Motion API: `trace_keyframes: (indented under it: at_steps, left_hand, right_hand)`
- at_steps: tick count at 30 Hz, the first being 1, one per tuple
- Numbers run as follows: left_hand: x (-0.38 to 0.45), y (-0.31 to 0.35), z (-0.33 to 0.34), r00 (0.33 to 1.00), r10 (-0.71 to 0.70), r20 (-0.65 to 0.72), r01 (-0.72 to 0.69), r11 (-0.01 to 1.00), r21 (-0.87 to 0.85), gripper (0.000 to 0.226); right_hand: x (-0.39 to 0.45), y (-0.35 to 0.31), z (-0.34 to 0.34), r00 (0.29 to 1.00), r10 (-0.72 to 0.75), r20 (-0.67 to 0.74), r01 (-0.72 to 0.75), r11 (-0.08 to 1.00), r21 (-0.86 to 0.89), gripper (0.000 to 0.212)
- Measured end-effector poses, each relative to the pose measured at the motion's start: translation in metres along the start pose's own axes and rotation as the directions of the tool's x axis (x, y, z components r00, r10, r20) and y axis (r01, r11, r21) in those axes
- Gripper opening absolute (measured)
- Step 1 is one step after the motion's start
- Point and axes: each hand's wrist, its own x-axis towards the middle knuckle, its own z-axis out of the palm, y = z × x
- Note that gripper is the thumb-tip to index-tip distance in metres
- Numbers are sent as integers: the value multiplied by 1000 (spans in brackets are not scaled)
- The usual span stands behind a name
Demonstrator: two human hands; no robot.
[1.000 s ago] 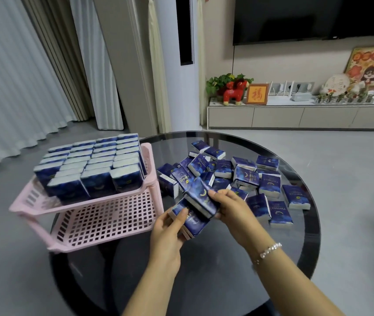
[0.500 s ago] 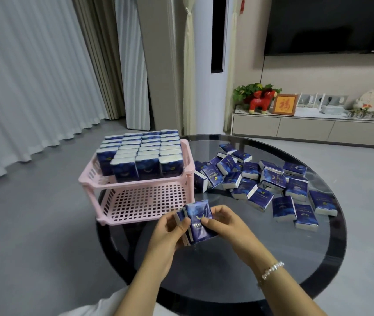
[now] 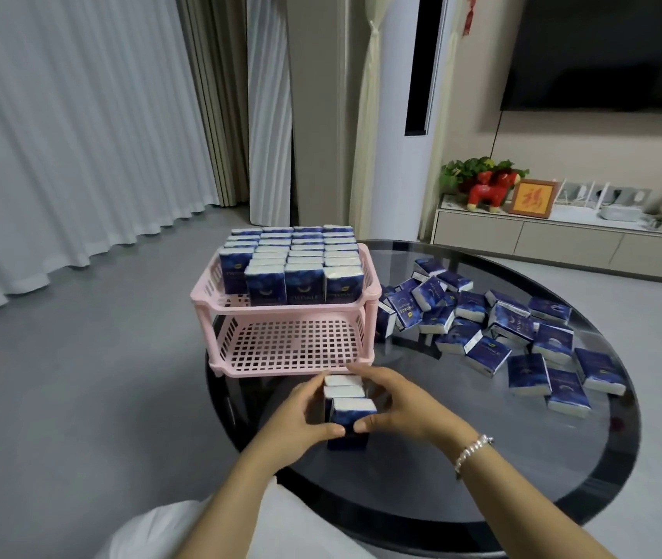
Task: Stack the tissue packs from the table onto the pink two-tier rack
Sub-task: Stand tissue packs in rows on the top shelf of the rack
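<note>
A short row of three dark blue tissue packs (image 3: 347, 401) stands upright on the black glass table (image 3: 482, 470), just in front of the pink two-tier rack (image 3: 363, 308). My left hand (image 3: 301, 417) grips the row from the left and my right hand (image 3: 398, 401) from the right, squeezing the packs together. The rack's top tier is filled with several rows of upright packs (image 3: 293, 260). Its lower grid shelf (image 3: 293, 340) holds nothing. Several loose packs (image 3: 494, 328) lie scattered on the table to the right.
The rack stands at the table's left edge, overhanging the grey floor. Beyond the table are a low TV cabinet (image 3: 563, 240) with ornaments, a tall white air conditioner (image 3: 406, 115) and curtains (image 3: 59, 135). My white clothing (image 3: 184, 530) shows at the bottom.
The packs in my hands came down from a loose tilted bundle to an upright row on the table before the rack. The view swung left, bringing the rack to the centre.
</note>
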Motion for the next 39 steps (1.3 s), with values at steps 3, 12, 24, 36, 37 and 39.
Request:
trace_keyframes:
  at_steps: [3,12,24,36,37,39]
  left_hand:
    - [-6,5,2,999,-24,22,21,991,129,96]
    - [-5,5,10,998,-46,48,28,949,315,93]
    - [-24,46,-49,978,151,-143,-117,968,221,82]
    - [-44,102,-139,937,237,-258,-185,960,211,66]
    - [-43,104,-148,935,234,-267,-176,959,223,66]
    - [-38,106,-165,932,215,-291,-157,965,211,68]
  right_hand:
    - [5,4,4,1000,-25,-2,24,991,-131,85]
    - [12,-6,3,1000,6,-29,-11,981,-196,70]
    - [19,-80,-26,997,-77,9,78,985,-151,64]
    - [65,-167,-33,959,-281,-42,272,950,-152,61]
    - [73,-172,-32,952,-300,-55,287,942,-173,59]
    - [91,-182,-29,939,-333,-79,312,928,-204,58]
